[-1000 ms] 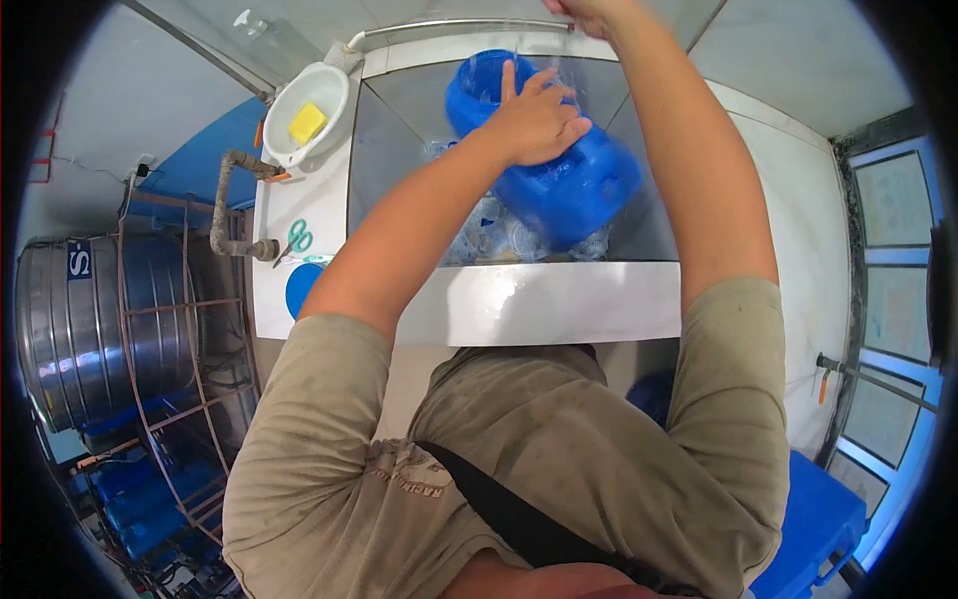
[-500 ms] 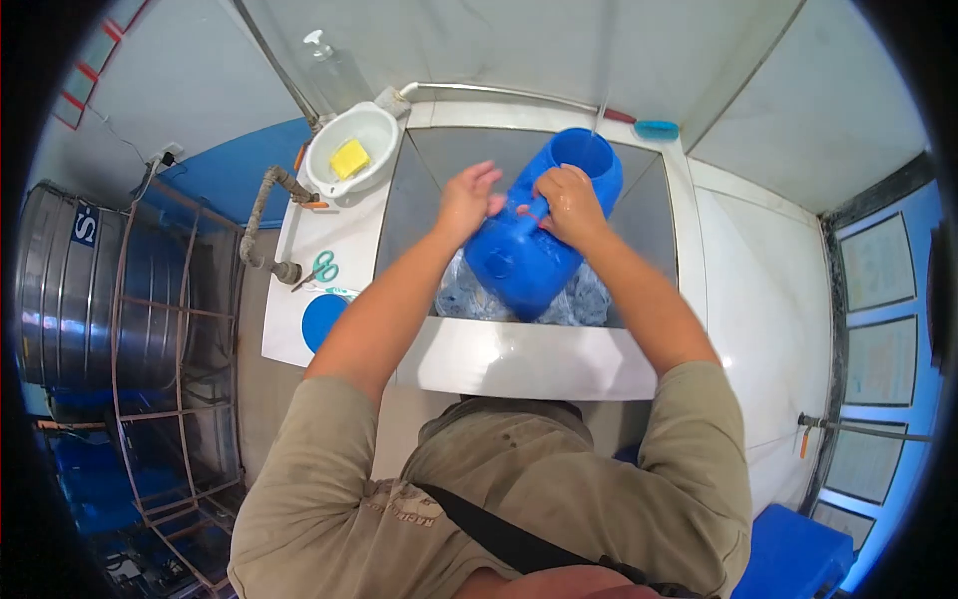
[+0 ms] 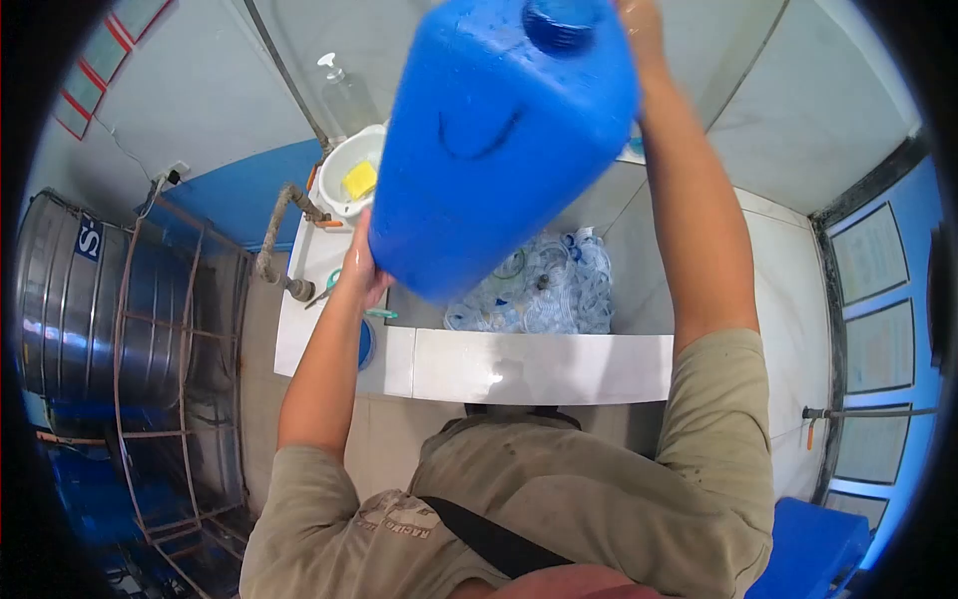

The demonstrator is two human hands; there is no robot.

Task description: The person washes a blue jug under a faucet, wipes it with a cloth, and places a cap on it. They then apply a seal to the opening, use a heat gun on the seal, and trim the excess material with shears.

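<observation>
A large blue plastic jerrycan (image 3: 489, 150) is held up, tilted, in front of me above the sink, with a dark curved mark on its side. Its round neck or cap (image 3: 561, 25) points up and to the right. My left hand (image 3: 367, 268) supports the lower left edge, its fingers partly hidden by the can. At the top right my right hand (image 3: 642, 30) grips the can's side, mostly cut off by the frame edge and the can. Below, in the sink, lies a heap of crumpled clear plastic (image 3: 559, 290).
A white bowl (image 3: 344, 205) with a yellow sponge (image 3: 359, 181) stands on the left counter, beside a pump bottle (image 3: 345, 98) and a pipe tap (image 3: 274, 230). A blue disc (image 3: 365, 342) lies near the front. A metal tank (image 3: 105, 299) and rack are at far left.
The blue jerrycan has risen out of the sink toward me and up, and has turned. My left hand, free before, now supports it from below left. The right hand moved up with it.
</observation>
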